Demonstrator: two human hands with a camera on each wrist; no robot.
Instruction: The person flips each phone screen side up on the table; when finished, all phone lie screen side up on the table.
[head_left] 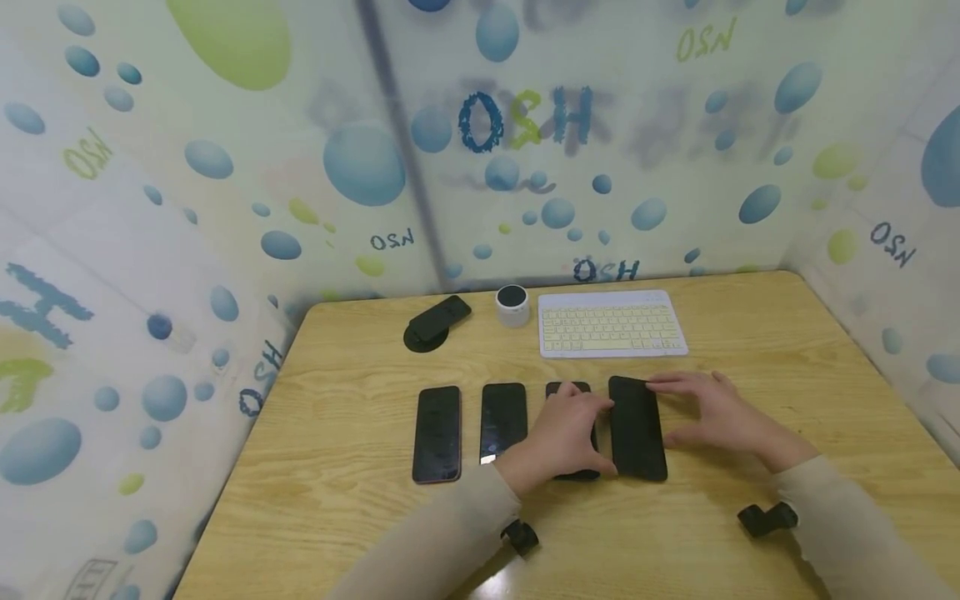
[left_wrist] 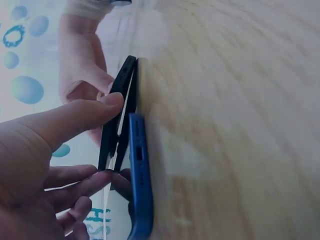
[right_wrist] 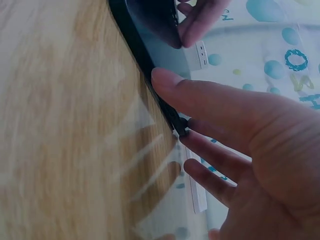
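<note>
Between my two hands, at the right end of a row of dark phones, is a black phone (head_left: 637,433). My left hand (head_left: 566,437) pinches its left side, thumb near the front corner and fingers near the back one. On the right side, my right hand (head_left: 712,417) grips the edge with thumb and fingertips. In the left wrist view the black phone (left_wrist: 114,112) is tilted, with a second dark layer under it; I cannot tell whether that is a separate piece. A phone with a blue edge (left_wrist: 141,175) lies beneath my left hand, partly hidden.
Two more phones, one (head_left: 437,433) at the far left and another (head_left: 504,412) beside it, lie face up. Behind them are a phone (head_left: 442,317) on a round black base (head_left: 420,342), a small white cylinder (head_left: 513,308) with a dark top, and a white keyboard (head_left: 611,325).
</note>
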